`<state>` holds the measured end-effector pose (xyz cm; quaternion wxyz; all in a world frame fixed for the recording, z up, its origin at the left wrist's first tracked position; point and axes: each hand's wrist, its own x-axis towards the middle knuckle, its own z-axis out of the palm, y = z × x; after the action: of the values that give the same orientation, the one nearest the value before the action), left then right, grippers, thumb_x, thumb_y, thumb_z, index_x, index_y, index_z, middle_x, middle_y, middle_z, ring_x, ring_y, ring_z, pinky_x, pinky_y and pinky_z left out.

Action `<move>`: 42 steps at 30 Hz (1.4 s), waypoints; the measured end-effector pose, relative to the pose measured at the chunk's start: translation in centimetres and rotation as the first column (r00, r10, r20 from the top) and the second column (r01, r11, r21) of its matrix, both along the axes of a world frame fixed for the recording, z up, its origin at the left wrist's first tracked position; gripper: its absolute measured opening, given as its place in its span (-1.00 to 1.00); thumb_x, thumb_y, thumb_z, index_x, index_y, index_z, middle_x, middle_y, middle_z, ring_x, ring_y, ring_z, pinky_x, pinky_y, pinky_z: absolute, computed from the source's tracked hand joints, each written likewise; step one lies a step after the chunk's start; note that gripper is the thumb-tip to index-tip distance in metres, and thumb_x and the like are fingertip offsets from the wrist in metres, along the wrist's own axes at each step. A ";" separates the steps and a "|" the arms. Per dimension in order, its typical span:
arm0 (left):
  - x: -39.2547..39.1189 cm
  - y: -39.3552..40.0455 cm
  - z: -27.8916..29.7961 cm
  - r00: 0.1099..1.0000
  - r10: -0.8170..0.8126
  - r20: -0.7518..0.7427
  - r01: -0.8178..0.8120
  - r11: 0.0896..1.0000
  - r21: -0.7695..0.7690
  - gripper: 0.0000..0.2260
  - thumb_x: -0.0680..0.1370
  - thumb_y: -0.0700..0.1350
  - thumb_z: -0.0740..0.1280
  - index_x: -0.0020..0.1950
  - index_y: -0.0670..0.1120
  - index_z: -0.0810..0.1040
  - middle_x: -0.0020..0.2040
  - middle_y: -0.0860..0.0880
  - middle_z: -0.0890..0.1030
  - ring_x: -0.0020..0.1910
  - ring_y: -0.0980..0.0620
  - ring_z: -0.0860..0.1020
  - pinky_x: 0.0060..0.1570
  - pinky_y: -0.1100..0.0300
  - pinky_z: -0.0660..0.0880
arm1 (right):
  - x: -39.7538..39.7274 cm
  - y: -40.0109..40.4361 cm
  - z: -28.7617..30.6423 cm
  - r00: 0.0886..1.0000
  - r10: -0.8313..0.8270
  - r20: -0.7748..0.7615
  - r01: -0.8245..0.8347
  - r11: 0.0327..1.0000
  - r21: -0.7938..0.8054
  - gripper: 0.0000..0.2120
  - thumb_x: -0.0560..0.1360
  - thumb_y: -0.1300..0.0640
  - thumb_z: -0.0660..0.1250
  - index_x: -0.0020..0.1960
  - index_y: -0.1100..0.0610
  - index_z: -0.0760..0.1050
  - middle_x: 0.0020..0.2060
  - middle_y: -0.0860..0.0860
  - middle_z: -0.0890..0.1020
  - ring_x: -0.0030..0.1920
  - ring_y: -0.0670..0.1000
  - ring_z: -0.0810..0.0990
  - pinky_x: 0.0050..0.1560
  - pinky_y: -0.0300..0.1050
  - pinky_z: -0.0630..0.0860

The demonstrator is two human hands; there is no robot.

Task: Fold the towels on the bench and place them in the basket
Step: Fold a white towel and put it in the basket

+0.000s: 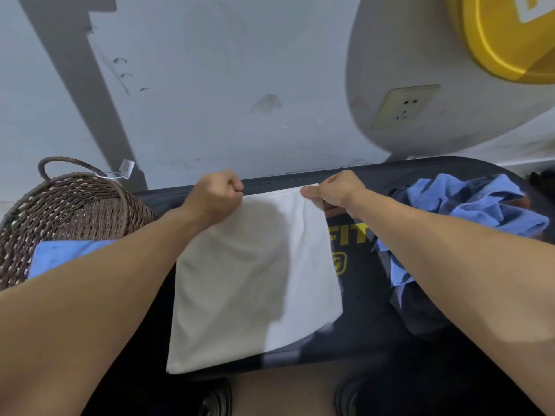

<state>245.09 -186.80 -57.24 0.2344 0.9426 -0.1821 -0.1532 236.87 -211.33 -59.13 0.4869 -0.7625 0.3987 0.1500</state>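
A smooth, flat white towel (255, 274) lies spread between the two forearms on the black padded desk (360, 310), its near edge hanging a little over the front. The left hand (217, 195) is curled tight on the towel's far left corner, and the right hand (338, 190) pinches the far right corner between thumb and fingers, so the far edge runs straight from one hand to the other. Yellow lettering on the desk shows just beside the right forearm.

Outside the left hand stands a round basket (60, 211) of brown twisted rope flecked with pale strands, with a loop handle and a small paper tag. In it, under the left forearm, lies a flat blue towel (63, 255), folded as far as can be seen. Outside the right hand a crumpled heap of soft blue towels (468, 205) rests on the desk, with darker cloth beneath it.
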 end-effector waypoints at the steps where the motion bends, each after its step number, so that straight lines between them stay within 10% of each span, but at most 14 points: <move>1: -0.8 -1.5 0.1 0.996 -0.091 -0.024 0.089 0.994 -0.064 -0.88 0.51 -0.22 0.32 0.00 -0.05 0.56 -0.11 -0.04 0.58 -0.09 -0.05 0.51 0.01 0.11 0.48 | -0.3 0.1 0.2 1.000 0.031 0.004 -0.031 1.000 0.000 -0.61 0.32 -0.05 0.60 -0.12 0.25 0.63 -0.11 0.10 0.70 0.00 0.09 0.65 0.15 0.00 0.57; 6: -3.4 -6.9 1.1 0.935 -0.345 -0.086 0.324 0.926 -0.193 -0.59 0.55 -0.16 0.37 0.40 -0.09 0.46 0.28 -0.02 0.55 0.24 0.01 0.49 0.26 0.09 0.41 | -1.9 1.0 1.2 0.969 0.184 0.167 -0.195 0.980 0.051 -0.87 0.37 0.14 0.58 -0.18 0.12 0.64 -0.30 -0.04 0.68 -0.19 0.00 0.68 -0.11 -0.11 0.64; 10: -2.6 -8.2 3.0 0.932 -0.348 -0.097 0.336 0.934 -0.122 -0.84 0.48 -0.14 0.40 0.05 -0.04 0.63 -0.09 0.00 0.64 -0.09 -0.02 0.54 -0.14 0.12 0.43 | -2.6 1.3 2.7 0.951 0.156 0.266 -0.200 0.968 0.149 -0.82 0.35 0.35 0.40 -0.22 0.08 0.62 -0.33 -0.03 0.64 -0.24 0.00 0.62 -0.12 -0.04 0.64; 17: -0.2 -4.2 6.5 0.904 -0.420 -0.074 0.426 0.901 0.083 -0.93 0.46 -0.19 0.46 -0.14 -0.02 0.63 -0.21 0.03 0.63 -0.18 0.01 0.56 -0.27 0.27 0.41 | -7.4 3.9 2.4 0.859 0.508 0.068 -0.512 0.843 0.167 -0.85 0.38 0.26 0.43 -0.28 0.13 0.49 -0.42 0.00 0.44 -0.42 -0.01 0.36 -0.40 -0.24 0.32; 28: 0.2 1.0 5.8 0.806 -0.445 -0.389 0.545 0.816 0.195 -0.87 0.42 -0.13 0.47 -0.18 0.12 0.69 -0.31 0.12 0.68 -0.30 0.09 0.66 -0.24 0.18 0.55 | -14.4 9.4 3.4 0.768 0.610 0.196 -0.636 0.761 0.126 -0.77 0.56 0.04 0.35 0.06 0.19 0.61 -0.27 -0.30 0.62 -0.30 -0.30 0.51 -0.15 -0.35 0.46; 34: -0.8 1.8 5.3 0.784 -0.442 -0.435 0.564 0.801 0.201 -0.82 0.35 0.22 0.51 -0.17 0.16 0.70 -0.25 0.22 0.68 -0.25 0.32 0.61 -0.12 0.26 0.54 | -15.1 9.5 3.1 0.936 0.263 0.234 -0.189 0.936 -0.296 -0.93 0.48 0.14 0.34 -0.05 0.03 0.57 -0.24 -0.11 0.64 -0.24 -0.11 0.55 -0.22 -0.25 0.44; 42: -1.0 3.1 4.7 0.854 -0.333 -0.400 0.429 0.886 0.177 -0.91 0.45 0.01 0.50 -0.20 0.01 0.73 -0.29 0.11 0.70 -0.28 0.22 0.65 -0.22 0.29 0.46 | -15.1 9.7 1.3 0.970 0.242 -0.005 -0.239 0.955 -0.176 -0.87 0.40 0.02 0.48 -0.19 0.03 0.55 -0.34 -0.13 0.60 -0.17 -0.04 0.60 -0.31 -0.29 0.37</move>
<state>244.11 -183.74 -52.52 0.1026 0.8655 -0.2990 -0.3885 221.74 -201.58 -57.88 0.3994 -0.8465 0.3104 0.1660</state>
